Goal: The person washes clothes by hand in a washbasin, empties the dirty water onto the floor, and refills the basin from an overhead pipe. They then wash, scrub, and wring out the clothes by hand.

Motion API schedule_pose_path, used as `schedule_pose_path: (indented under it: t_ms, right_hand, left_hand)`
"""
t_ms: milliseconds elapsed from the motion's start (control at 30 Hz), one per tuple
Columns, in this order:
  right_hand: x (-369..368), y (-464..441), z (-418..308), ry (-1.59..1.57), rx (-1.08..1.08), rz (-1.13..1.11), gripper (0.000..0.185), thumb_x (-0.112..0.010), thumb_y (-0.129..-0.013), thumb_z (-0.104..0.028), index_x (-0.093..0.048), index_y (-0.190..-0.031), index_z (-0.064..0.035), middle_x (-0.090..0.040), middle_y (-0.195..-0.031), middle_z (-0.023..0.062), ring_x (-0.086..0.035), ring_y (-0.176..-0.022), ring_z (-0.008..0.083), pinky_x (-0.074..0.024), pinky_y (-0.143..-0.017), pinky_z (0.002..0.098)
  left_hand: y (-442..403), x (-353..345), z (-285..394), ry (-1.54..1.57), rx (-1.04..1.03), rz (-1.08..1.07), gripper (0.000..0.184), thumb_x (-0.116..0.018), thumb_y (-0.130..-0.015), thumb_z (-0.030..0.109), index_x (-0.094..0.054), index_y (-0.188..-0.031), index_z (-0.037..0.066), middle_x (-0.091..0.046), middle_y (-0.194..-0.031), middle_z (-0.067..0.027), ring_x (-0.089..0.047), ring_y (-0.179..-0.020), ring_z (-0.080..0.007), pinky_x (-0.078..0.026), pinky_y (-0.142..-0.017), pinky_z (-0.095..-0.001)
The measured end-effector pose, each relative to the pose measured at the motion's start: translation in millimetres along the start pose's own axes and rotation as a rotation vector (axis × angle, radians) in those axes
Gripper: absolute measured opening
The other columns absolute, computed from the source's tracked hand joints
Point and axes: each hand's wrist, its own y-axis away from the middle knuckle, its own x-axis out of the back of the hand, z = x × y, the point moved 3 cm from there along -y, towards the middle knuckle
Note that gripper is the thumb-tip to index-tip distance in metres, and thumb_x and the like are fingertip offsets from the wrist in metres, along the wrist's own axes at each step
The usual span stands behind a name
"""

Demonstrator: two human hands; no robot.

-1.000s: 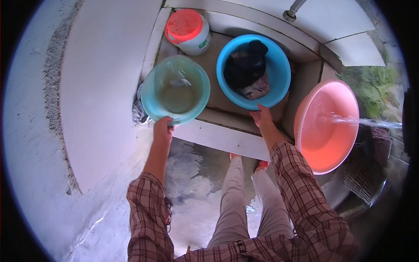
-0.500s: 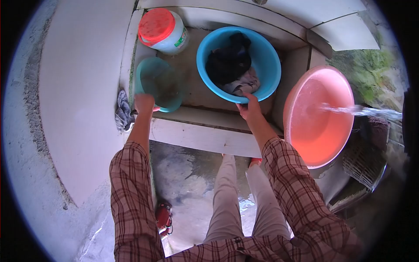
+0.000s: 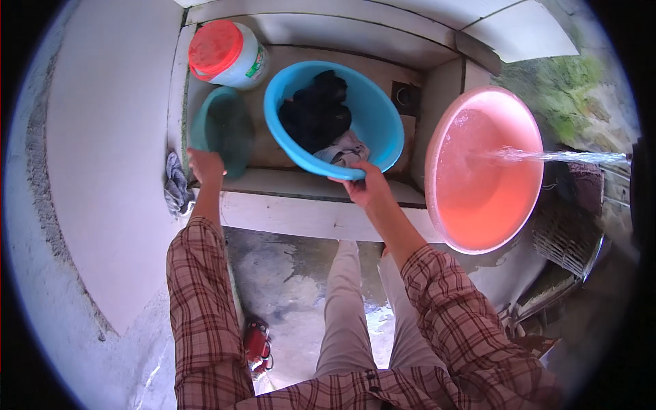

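My right hand is closed on the near rim of a blue basin. Inside that basin lie dark wet-looking clothes and a pale grey cloth. The blue basin leans, its right side raised. At the left, my left hand grips the near-left rim of a green translucent basin, which is tipped toward the left wall of the trough. Some of my left fingers are hidden behind the rim.
A white bucket with a red lid stands in the trough's back-left corner. A pink basin at the right catches a stream of water. A grey rag hangs on the left ledge. A dark square drain shows in the trough floor.
The blue basin has shifted left and tilted, uncovering the drain on its right. The green basin has tipped further left with my left hand. The view has shifted slightly as well.
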Motion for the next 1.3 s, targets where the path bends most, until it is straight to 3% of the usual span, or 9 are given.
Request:
schedule_pose_path:
  t_ms: [133, 233, 367, 467, 633, 767, 1100, 1200, 1300]
  right_hand:
    - [22, 12, 15, 0.029, -0.016, -0.057, 0.014, -0.060, -0.075, -0.002, -0.049, -0.083, -0.0028, -0.052, -0.081, 0.0077, -0.057, -0.072, 0.0210, -0.0556, -0.065, 0.0368]
    - [8, 59, 23, 0.083, 0.060, -0.045, 0.016, -0.060, -0.075, -0.002, -0.048, -0.085, -0.0007, -0.052, -0.084, 0.0089, -0.057, -0.075, 0.0226, -0.0544, -0.065, 0.0358]
    - [1, 99, 32, 0.157, 0.101, -0.162, 0.022, -0.059, -0.073, 0.000, -0.047, -0.092, 0.0030, -0.053, -0.088, 0.0113, -0.058, -0.078, 0.0239, -0.0542, -0.067, 0.0361]
    - [5, 129, 37, 0.283, 0.124, -0.223, 0.027, -0.060, -0.072, 0.001, -0.048, -0.095, 0.0044, -0.055, -0.090, 0.0127, -0.059, -0.079, 0.0246, -0.0543, -0.068, 0.0373]
    - [27, 166, 42, 0.428, 0.162, -0.243, 0.031, -0.062, -0.069, 0.001, -0.049, -0.097, 0.0035, -0.056, -0.088, 0.0126, -0.060, -0.077, 0.0250, -0.0537, -0.068, 0.0397]
    - [70, 165, 43, 0.493, 0.157, -0.234, 0.035, -0.063, -0.068, 0.002, -0.049, -0.100, 0.0027, -0.057, -0.090, 0.0120, -0.060, -0.077, 0.0250, -0.0532, -0.069, 0.0404]
    - [139, 206, 29, 0.906, 0.065, -0.066, 0.041, -0.066, -0.078, -0.014, -0.048, -0.113, -0.0026, -0.058, -0.102, 0.0128, -0.060, -0.089, 0.0283, -0.0503, -0.074, 0.0407]
    - [132, 224, 16, 1.921, -0.184, -0.118, 0.047, -0.064, -0.080, -0.019, -0.043, -0.119, -0.0025, -0.058, -0.107, 0.0149, -0.060, -0.090, 0.0317, -0.0483, -0.080, 0.0419]
    - [88, 242, 14, 1.950, 0.512, -0.201, 0.064, -0.068, -0.075, -0.021, -0.036, -0.129, -0.0073, -0.051, -0.120, 0.0174, -0.055, -0.101, 0.0340, -0.0454, -0.086, 0.0410]
  left_hand:
    - [-20, -14, -31, -0.290, -0.241, 0.352, 0.080, -0.066, -0.077, 0.035, -0.026, -0.127, -0.011, -0.045, -0.118, -0.0280, -0.052, -0.108, -0.0383, -0.043, -0.091, -0.0452]
    - [-27, -12, -43, 0.183, -0.295, 0.323, 0.090, -0.064, -0.072, 0.056, -0.034, -0.127, -0.008, -0.047, -0.120, -0.0243, -0.043, -0.118, -0.0358, -0.038, -0.093, -0.0468]
    - [58, 33, -27, 0.781, 0.146, -0.207, 0.103, -0.050, -0.069, 0.077, -0.030, -0.135, 0.000, -0.048, -0.123, -0.0172, -0.051, -0.108, -0.0277, -0.040, -0.088, -0.0431]
    - [129, 78, -13, 0.944, 0.176, -0.672, 0.095, -0.051, -0.072, 0.073, -0.034, -0.133, 0.002, -0.051, -0.119, -0.0140, -0.055, -0.102, -0.0241, -0.046, -0.080, -0.0434]
    - [212, 79, -36, 0.751, 0.170, -0.676, 0.048, -0.071, -0.076, 0.026, -0.050, -0.114, 0.007, -0.059, -0.098, -0.0070, -0.061, -0.084, -0.0218, -0.053, -0.068, -0.0412]
    - [239, 47, -94, 0.998, 0.159, -0.584, 0.034, -0.061, -0.069, -0.003, -0.054, -0.102, 0.004, -0.057, -0.089, -0.0046, -0.058, -0.080, -0.0205, -0.049, -0.070, -0.0331]
    - [282, -14, -180, 1.036, 0.260, -0.587, 0.034, -0.061, -0.065, -0.008, -0.055, -0.097, 0.002, -0.056, -0.084, -0.0045, -0.056, -0.079, -0.0199, -0.046, -0.072, -0.0331]
    - [284, -23, -192, 1.028, 0.296, -0.603, 0.034, -0.061, -0.067, -0.008, -0.054, -0.098, 0.003, -0.056, -0.089, -0.0061, -0.057, -0.083, -0.0217, -0.047, -0.077, -0.0354]
    - [280, -27, -193, 0.985, 0.297, -0.588, 0.032, -0.061, -0.069, -0.006, -0.054, -0.099, 0.003, -0.057, -0.089, -0.0065, -0.058, -0.081, -0.0223, -0.048, -0.075, -0.0362]
